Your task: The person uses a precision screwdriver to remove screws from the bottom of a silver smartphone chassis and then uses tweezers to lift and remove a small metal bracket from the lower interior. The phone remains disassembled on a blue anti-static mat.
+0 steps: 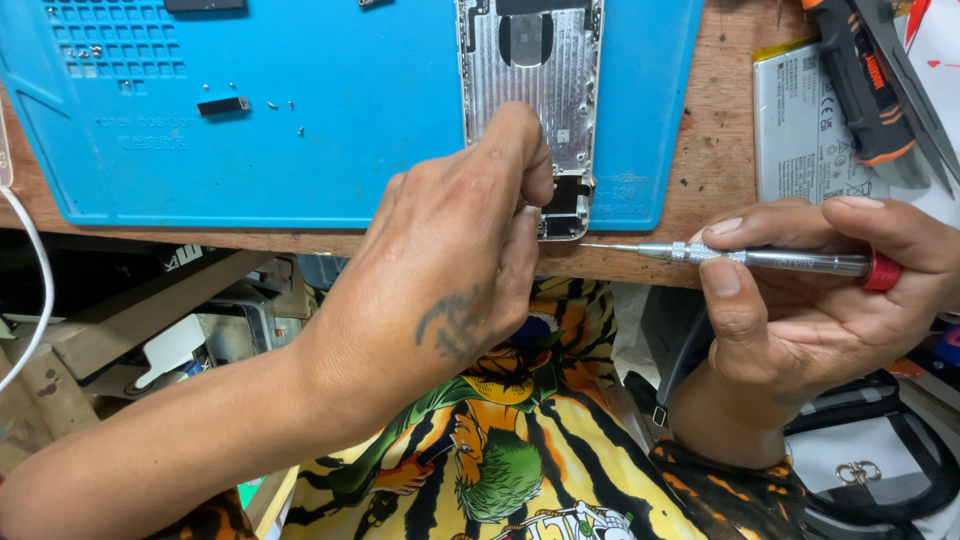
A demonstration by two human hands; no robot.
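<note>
An opened phone lies on a blue work mat, its silver inner frame facing up. My left hand rests on the phone's near end, fingers pressing it against the mat and hiding part of it. My right hand grips a slim silver screwdriver with a red cap. The tool lies almost level, its thin tip pointing left at the phone's bottom corner near the table's front edge.
Several tiny screws and a small black part lie on the mat. A flat silver battery and orange-and-black pliers sit at the right on the wooden table. A white cable hangs at the left.
</note>
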